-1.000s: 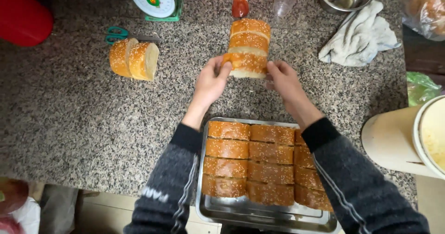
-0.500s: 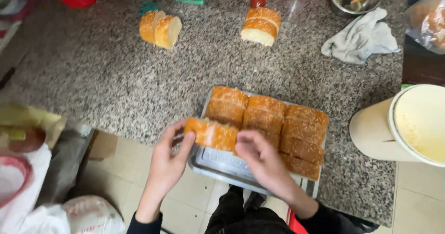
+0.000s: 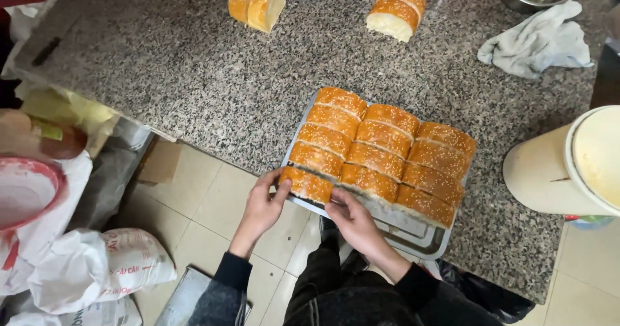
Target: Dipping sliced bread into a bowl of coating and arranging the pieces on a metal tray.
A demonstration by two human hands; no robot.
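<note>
left hand (image 3: 261, 206): cupped on the left end of the loaf (image 3: 308, 184), fingers on its edge, thumb hidden underneath
right hand (image 3: 355, 217): fingers pressed to the loaf's right end; hands apart, loaf clamped between them
loaf: sesame-topped, at the near-left corner of the tray (image 3: 413, 226), half over the rim, slightly split off from the block
block (image 3: 384, 151): remaining loaves in three tight columns, touching each other
tray: metal, overhanging the near edge of the counter (image 3: 161, 74)
step (judgement): end loaf is being separated and lifted off the near row
next move needs (judgement): even squeeze from both ends, lift straight so the neighbour does not tear; tray overhang could tip if pressed down
further out: two cut loaf pieces (image 3: 255, 3) (image 3: 395, 9) at far side, grey cloth (image 3: 536, 38) far right, cream bucket (image 3: 571, 164) right of tray, white sacks (image 3: 97, 271) on floor left
</note>
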